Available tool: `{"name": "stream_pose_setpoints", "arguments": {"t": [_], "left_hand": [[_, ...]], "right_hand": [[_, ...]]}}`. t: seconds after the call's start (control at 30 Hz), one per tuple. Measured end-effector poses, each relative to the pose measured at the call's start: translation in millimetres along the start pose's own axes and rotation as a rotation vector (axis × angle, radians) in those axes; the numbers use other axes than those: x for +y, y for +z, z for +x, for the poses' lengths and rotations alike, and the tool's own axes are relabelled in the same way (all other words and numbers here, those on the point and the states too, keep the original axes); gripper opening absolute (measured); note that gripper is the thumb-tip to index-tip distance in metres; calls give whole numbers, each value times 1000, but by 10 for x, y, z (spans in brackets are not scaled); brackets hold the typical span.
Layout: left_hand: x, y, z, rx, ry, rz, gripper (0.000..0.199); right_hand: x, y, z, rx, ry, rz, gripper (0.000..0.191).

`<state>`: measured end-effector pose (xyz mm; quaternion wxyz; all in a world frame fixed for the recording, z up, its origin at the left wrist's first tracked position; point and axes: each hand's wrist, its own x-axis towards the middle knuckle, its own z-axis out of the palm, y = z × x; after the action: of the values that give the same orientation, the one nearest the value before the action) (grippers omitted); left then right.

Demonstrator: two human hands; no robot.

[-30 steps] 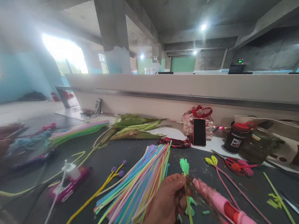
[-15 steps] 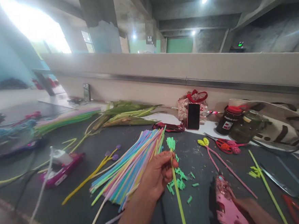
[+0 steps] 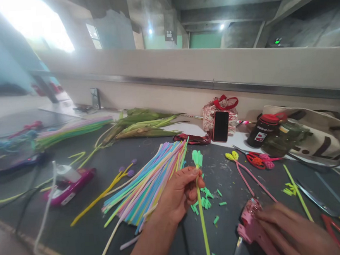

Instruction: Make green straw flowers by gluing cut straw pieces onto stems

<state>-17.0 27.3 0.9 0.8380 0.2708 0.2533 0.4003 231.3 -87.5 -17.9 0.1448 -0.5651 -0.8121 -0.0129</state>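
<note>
My left hand [image 3: 182,192] pinches a yellow-green pipe cleaner [image 3: 203,222] between thumb and fingers. A tuft of short green pieces [image 3: 197,158] stands at its top, just above my fingertips. Several loose green cut pieces [image 3: 206,202] lie on the table beside that hand. At the lower right my right hand [image 3: 290,228], somewhat blurred, has its fingers closed around a pink glue gun [image 3: 252,222]. The gun's lower end runs out of the picture. Behind it lies a pink stem with a yellow tip [image 3: 250,176].
A fanned bundle of coloured pipe cleaners [image 3: 146,187] lies left of centre. Further left are yellow stems with purple tips [image 3: 112,186] and a purple device [image 3: 71,187]. Corn husks [image 3: 140,123], a phone [image 3: 220,126], a black bottle [image 3: 262,130] and scissors [image 3: 317,200] lie around.
My right hand has moved up and over the glue gun, which now tilts and sits differently. My left hand keeps its pinch on the pipe cleaner. The view has shifted slightly.
</note>
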Motion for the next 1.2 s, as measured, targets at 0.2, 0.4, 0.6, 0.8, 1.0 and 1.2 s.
{"name": "stream_pose_setpoints", "arguments": {"t": [0.2,0.4,0.6,0.8,1.0,1.2], "left_hand": [[-11,-9,20,7,23,34,9],[0,-8,10,18,35,40,12],[1,-28,5,-41,65,25,10],[11,-10,-7,-21,57,17,10],[-13,14,-7,-25,50,25,10],[-61,78,-18,-56,2,25,14]], "right_hand": [[-279,141,753,-268,145,91,20],[-328,404,1133,-258,184,70,12],[-305,422,1136,-267,200,147,17],[-232,307,1137,-315,256,509,8],[-299,229,1137,-296,435,950,9],[-474,-74,1123,-12,457,1270,6]]}}
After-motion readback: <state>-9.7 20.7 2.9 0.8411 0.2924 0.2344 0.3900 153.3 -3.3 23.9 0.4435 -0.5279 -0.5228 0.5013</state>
